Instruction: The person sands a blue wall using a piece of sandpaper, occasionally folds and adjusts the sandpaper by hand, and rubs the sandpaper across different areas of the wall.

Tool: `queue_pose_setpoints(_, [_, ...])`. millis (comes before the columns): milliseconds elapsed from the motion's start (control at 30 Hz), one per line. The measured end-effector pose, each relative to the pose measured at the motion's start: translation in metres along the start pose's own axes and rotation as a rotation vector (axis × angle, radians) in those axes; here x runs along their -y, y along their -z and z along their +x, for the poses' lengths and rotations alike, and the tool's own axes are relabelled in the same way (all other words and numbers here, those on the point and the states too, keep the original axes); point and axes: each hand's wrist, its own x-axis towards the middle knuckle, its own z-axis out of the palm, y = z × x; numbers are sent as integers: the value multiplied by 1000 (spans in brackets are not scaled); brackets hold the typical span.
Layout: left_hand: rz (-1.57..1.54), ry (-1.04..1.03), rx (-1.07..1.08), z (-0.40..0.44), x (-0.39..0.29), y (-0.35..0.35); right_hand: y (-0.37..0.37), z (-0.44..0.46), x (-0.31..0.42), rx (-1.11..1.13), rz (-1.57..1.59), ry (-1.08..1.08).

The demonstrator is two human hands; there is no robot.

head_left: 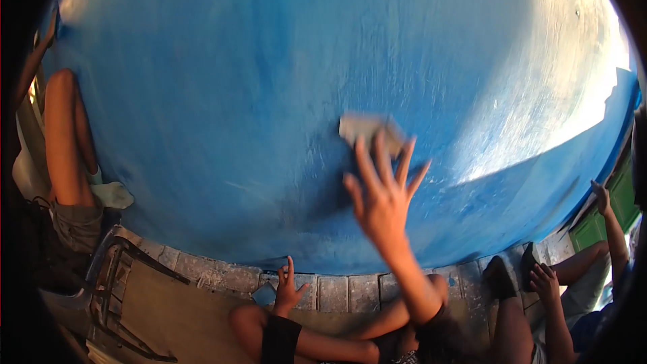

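Observation:
A large blue painted wall [236,94] fills most of the view. My right hand [384,202] reaches up to it with fingers spread, pressing a small grey-brown piece of sandpaper [367,129] against the paint. Motion blurs the sandpaper and fingertips a little. Low in front of me, my left hand [288,292] is near the wall's foot, its index finger raised and its thumb apart, with nothing visible in it. Just beside it, a small blue flat piece [264,294] lies at the paving's edge; I cannot make out what it is.
Grey paving blocks [333,293] run along the wall's base. At left, a person's bent leg [62,138] and a dark metal frame [118,296] stand close by. Another person's hand [546,283] and feet are at right, near a green panel [606,212]. Sunlight falls on the upper right wall.

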Motion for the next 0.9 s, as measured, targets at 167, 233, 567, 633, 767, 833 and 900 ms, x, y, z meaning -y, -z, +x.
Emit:
queue_pose_setpoints(167, [31,-22,-67,-1,0,-6,-52,-136,-3,137,8,-213])
queue_pose_setpoints(233, [43,-38,-70,-4,-6,0,-50,-119,6,116,12,-237])
queue_pose_setpoints(567, [-6,-110,-80,-2,6,-5,25,108,57,-266,-74,73])
queue_pose_setpoints(633, [-55,-82,-48,-4,0,1,-3,41,53,-109,-5,-15])
queue_pose_setpoints(767, [-198,10,1,-4,-1,-3,-50,-92,50,135,50,-154])
queue_pose_setpoints(833, [-204,8,-12,-7,-7,0,-53,-84,55,21,104,-123])
queue_pose_setpoints(900, [-212,-4,-17,-6,-10,2,-36,-52,52,-150,212,-52])
